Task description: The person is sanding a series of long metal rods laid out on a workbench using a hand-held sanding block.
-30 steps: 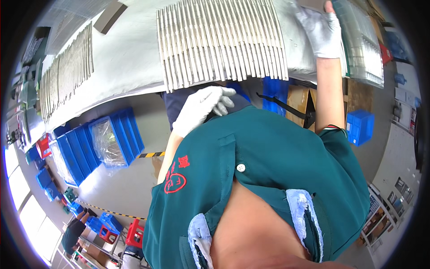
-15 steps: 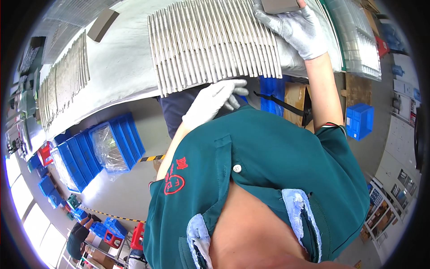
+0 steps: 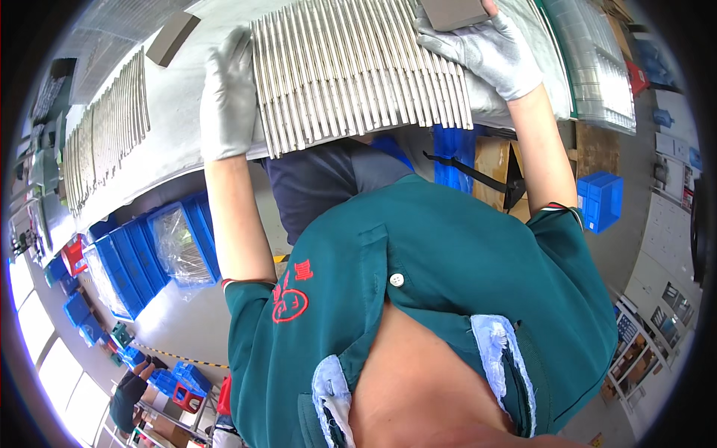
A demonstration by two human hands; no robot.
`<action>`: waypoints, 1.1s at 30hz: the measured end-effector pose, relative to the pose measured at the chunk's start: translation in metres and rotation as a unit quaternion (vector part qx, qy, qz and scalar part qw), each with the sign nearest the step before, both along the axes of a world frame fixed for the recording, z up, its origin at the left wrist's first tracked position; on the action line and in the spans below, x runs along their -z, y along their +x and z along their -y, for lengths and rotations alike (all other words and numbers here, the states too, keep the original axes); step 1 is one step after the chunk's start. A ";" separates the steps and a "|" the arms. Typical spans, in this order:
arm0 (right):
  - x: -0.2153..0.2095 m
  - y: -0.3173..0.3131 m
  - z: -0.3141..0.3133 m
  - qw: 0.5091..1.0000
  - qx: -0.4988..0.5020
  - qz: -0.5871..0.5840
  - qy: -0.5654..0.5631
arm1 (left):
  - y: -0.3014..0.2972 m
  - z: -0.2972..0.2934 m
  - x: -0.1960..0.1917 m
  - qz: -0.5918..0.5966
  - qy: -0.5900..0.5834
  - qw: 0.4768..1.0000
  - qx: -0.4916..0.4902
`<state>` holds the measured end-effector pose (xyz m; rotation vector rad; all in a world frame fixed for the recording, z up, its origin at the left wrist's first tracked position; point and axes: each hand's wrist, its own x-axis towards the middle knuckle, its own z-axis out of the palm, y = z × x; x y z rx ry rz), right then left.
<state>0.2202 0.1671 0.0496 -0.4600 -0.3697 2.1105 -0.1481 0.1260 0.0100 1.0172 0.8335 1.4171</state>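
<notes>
Row of long thin metal strips (image 3: 358, 71) lying side by side on the grey-white table (image 3: 179, 142), top centre. Each strip's long axis runs away from the person, near ends at the table edge, far ends pointing to the top of the view; the row itself spreads left to right and fans slightly.

Left hand (image 3: 228, 93), grey glove, lies flat and open against the left end of the row, fingers extended along the strips, palm touching the outermost ones. Right hand (image 3: 482, 46), grey glove, rests on the right part of the row, fingers curled around a flat grey-brown block (image 3: 452, 11) at the top edge; the grip on the block looks closed, the underside is hidden.

Second row of similar strips (image 3: 104, 134) lies well apart on the table's left, same orientation. Small grey-brown block (image 3: 172, 39) sits on the table between the two rows. Stack of clear plastic trays (image 3: 590, 60) at top right, just beside the right hand.

Packages: blue plastic bins (image 3: 142, 254) below the table on the left, one lined with a clear plastic bag (image 3: 179, 243). More blue bins (image 3: 601, 201) on the right, near a brown cardboard box (image 3: 493, 168) under the table edge. Red embroidered round emblem (image 3: 287, 299) on the green shirt (image 3: 463, 284).
</notes>
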 end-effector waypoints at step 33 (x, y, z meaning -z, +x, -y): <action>0.015 0.064 0.079 0.445 0.006 0.757 0.477 | 0.170 0.101 0.011 0.008 -0.374 0.896 0.238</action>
